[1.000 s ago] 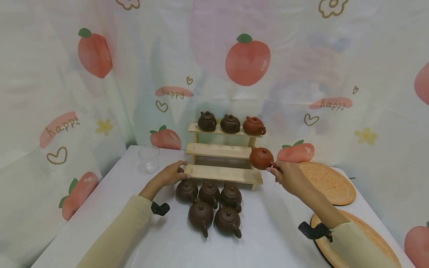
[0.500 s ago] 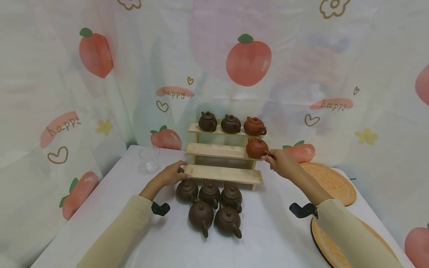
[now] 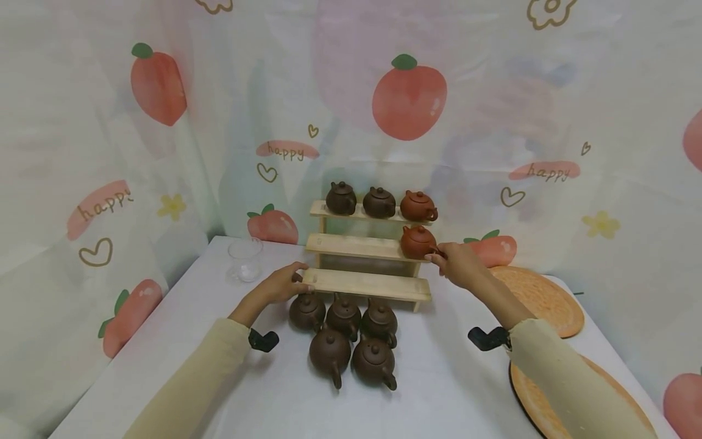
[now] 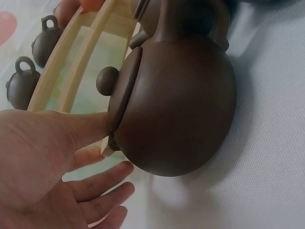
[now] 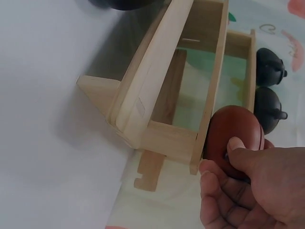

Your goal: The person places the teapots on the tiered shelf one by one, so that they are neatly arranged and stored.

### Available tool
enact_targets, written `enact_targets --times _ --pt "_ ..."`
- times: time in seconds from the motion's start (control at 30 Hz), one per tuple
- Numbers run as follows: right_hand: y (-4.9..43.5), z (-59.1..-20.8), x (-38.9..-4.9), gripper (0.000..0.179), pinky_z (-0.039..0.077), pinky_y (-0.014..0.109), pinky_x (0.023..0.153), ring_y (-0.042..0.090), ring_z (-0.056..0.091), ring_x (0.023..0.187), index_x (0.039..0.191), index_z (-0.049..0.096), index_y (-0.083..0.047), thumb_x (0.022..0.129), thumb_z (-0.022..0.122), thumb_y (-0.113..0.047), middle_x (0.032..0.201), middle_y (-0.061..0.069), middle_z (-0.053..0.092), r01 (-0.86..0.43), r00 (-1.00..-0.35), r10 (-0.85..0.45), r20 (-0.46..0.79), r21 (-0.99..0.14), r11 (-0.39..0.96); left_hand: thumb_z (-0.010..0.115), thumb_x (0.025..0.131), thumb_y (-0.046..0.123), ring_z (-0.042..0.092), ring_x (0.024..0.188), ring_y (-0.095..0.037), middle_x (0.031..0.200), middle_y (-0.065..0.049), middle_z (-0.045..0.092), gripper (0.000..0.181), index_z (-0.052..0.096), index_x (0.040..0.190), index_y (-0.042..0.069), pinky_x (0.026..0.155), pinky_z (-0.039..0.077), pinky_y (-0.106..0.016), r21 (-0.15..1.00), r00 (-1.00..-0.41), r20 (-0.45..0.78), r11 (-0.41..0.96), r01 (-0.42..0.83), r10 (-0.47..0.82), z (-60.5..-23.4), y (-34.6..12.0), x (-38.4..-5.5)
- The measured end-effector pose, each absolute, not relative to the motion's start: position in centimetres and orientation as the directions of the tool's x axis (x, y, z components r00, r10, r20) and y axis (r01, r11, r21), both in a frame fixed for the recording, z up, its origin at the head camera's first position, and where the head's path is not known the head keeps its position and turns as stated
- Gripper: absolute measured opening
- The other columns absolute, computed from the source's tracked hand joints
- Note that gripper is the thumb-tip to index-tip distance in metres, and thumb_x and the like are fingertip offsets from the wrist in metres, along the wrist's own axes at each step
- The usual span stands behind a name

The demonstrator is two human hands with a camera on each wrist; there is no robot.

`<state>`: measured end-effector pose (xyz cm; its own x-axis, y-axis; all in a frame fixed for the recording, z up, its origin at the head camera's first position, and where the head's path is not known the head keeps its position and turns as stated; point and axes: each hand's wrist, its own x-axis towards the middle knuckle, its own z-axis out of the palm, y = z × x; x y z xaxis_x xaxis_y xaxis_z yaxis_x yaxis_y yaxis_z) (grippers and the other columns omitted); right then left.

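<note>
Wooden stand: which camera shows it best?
Head view: all three tiers of the wooden stand show from the front, with the left hand at the left end of the bottom tier. Right wrist: closer, but seen from one end and cut off at the top. Left wrist: only part, behind a dark teapot.

Over there, right of centre, two teapots (image 3: 418, 241) are glowing rust-red, five pots (image 3: 329, 350) at lower centre are showing dark brown, and red printed fruits (image 3: 409, 100) are dotting the pale curtain (image 3: 482, 42) up top.
</note>
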<state>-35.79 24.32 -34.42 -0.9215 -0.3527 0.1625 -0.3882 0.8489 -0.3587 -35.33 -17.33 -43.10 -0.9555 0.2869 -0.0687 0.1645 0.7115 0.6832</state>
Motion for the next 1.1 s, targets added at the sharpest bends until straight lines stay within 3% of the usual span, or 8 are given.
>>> enact_targets --times 0.6,0.87,1.1 --pt "24.4 -34.6 -36.1 0.028 0.048 0.031 0.056 0.017 0.061 0.061 0.087 0.064 -0.003 0.108 0.063 -0.022 0.069 0.005 0.065 -0.328 -0.944 -0.312 0.108 -0.406 0.853 0.071 0.103 0.030 0.062 0.126 -0.044 0.135 -0.030 0.065 0.062 0.047 0.152 0.001 0.103 0.051 -0.056 0.673 -0.953 -0.054 0.716 0.185 0.297 -42.9 -17.3 -35.2" --pt "24.9 -35.1 -35.6 0.032 0.048 0.031 0.053 0.017 0.063 0.058 0.088 0.069 0.003 0.105 0.068 -0.025 0.066 0.008 0.068 -0.342 -0.940 -0.307 0.151 -0.418 0.841 0.071 0.102 0.030 0.062 0.127 -0.044 0.135 -0.030 0.065 0.063 0.047 0.152 0.001 0.104 0.051 -0.056 0.669 -0.953 -0.051 0.719 0.190 0.299 -43.0 -17.3 -35.2" --pt "25.4 -35.7 -33.4 0.037 0.050 0.031 0.059 0.017 0.064 0.064 0.092 0.074 0.004 0.104 0.070 -0.030 0.069 0.008 0.069 -0.225 -0.965 -0.261 -0.031 -0.422 0.878 0.071 0.103 0.031 0.062 0.127 -0.044 0.134 -0.030 0.065 0.063 0.047 0.152 0.001 0.104 0.050 -0.056 0.670 -0.954 -0.052 0.719 0.185 0.294 -43.3 -17.3 -35.3"
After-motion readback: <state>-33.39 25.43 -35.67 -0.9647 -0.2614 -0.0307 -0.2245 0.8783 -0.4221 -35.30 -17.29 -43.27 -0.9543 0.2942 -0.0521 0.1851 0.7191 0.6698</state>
